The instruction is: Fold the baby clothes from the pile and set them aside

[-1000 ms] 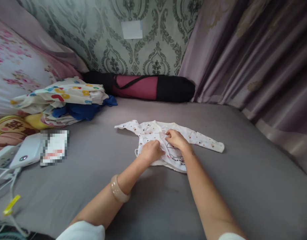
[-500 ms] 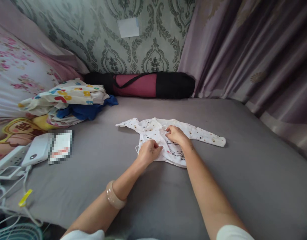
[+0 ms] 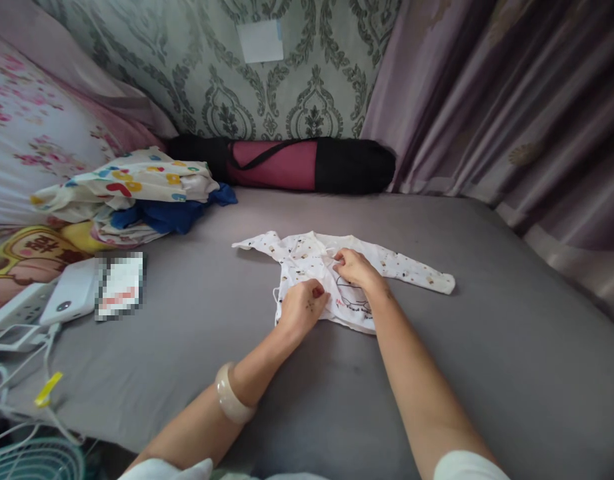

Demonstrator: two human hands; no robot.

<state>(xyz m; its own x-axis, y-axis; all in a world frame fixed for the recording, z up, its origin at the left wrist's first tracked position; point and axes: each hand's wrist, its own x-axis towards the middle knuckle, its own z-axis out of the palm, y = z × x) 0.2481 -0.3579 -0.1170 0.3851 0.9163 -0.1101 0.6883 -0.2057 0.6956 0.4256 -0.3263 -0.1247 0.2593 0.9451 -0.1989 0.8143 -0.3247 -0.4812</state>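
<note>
A small white baby top [image 3: 307, 257] with little coloured prints lies spread on the grey bed sheet [image 3: 437, 373], its sleeves stretched left and right. My left hand [image 3: 301, 307] rests on the lower left of the top, fingers curled and pinching the fabric. My right hand [image 3: 354, 267] sits at the middle of the top, fingertips pinched on the cloth near its front opening. A pale bangle [image 3: 229, 397] circles my left wrist.
A heap of colourful clothes [image 3: 137, 193] lies at the back left beside a floral pillow [image 3: 31, 147]. A black and maroon roll bag [image 3: 297, 163] lies along the wall. White devices [image 3: 69, 300] with cables sit at the left edge. Curtains [image 3: 511, 100] hang on the right.
Both hands stay on the top with only small finger shifts; my left hand has slid slightly down and right. The camera view has moved a little.
</note>
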